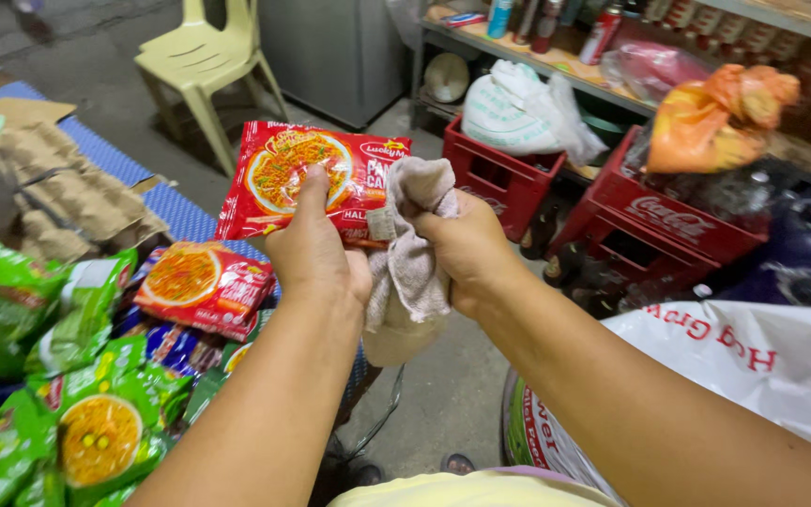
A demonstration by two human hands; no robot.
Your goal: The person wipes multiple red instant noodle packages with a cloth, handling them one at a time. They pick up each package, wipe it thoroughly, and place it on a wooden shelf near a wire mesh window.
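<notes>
Down at the very bottom edge there's a strip of pale yellow shirt (466, 490), and both forearms stretch up from there into the middle of the shot. Left hand (316, 252) is pinching a red noodle packet (316, 178) by its lower edge, thumb pressed on the front, holding it up facing the camera. Right hand (466, 252) is clenched around a beige rag (415, 249) that's bunched up and touching the packet's right side, with the loose end hanging down between the wrists. Left of the arms there's a low surface piled with more packets: another red packet (204, 286) lying flat and a heap of green packets (68, 376) nearer the camera, on what looks like a blue mat (157, 197) with flattened cardboard (58, 188) further back. Floor is bare grey concrete. A pale yellow plastic chair (204, 61) sits at the back, two red bottle crates (603, 202) sit under a cluttered shelf (556, 56) on the right, with a white plastic bag (518, 113) and an orange bag (720, 117) on top. Big white sack (762, 366) at lower right.
</notes>
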